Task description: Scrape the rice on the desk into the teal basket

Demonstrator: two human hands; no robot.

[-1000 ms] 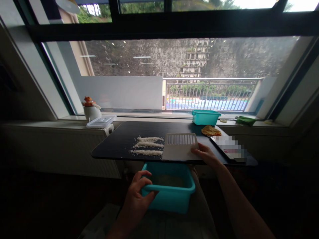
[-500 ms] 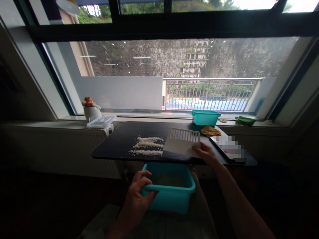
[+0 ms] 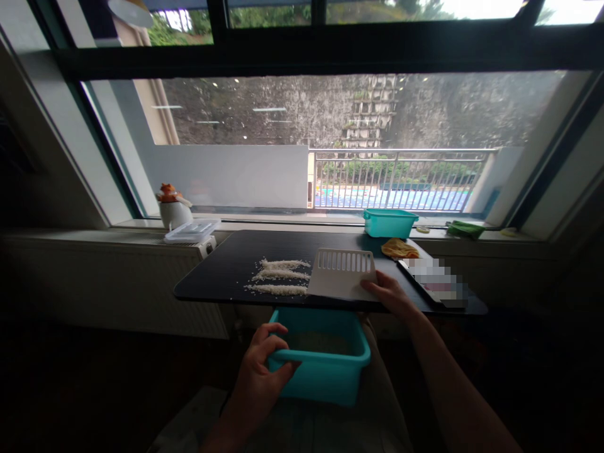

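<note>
My left hand (image 3: 264, 362) grips the near left rim of a teal plastic bin (image 3: 325, 380), held below the table's front edge over my lap. The bin's dim inside shows a greyish layer that I cannot make out clearly. On the black table (image 3: 226, 264), my right hand (image 3: 389, 292) holds the right edge of a flat white slotted scraper (image 3: 337, 280), thumb on top. Its slots face the window. Just left of the scraper lie white rice grains (image 3: 278, 289) in three rough rows, with loose grains scattered around them.
A second teal bin (image 3: 391, 223) stands at the table's back right, beside a yellow-orange cloth (image 3: 399, 248). A dark-edged flat device (image 3: 419, 286), partly blurred out, lies on the right. On the left are a clear plastic lid (image 3: 193, 231) and a white pot (image 3: 174, 212) by the window.
My right hand has drawn the scraper slightly toward me and a little to the left. The left hand and its bin have stayed in place, and the rice looks the same.
</note>
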